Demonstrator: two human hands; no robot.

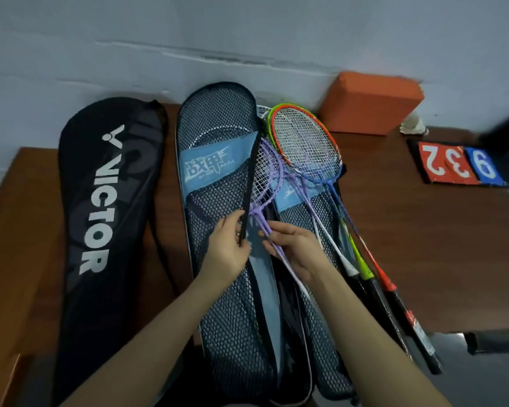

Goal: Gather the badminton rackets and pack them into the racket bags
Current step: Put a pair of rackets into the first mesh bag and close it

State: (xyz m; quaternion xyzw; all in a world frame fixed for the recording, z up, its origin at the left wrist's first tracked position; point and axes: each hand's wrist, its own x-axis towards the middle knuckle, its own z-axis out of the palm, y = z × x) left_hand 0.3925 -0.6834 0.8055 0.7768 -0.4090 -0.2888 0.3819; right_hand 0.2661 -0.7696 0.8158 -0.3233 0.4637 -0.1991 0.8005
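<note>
The left hand [228, 248] pinches the mesh bag [218, 177] by its black edge; right-hand fingers [272, 230] grip the purple rackets [272, 171] just beside that opening. Strings could snag the mesh.

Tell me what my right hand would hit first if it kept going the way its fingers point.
The right hand, pinching the purple racket shafts, points up-left. It would probably first meet the mesh bag's black edge trim, held by the left hand, though depth is unclear.
</note>
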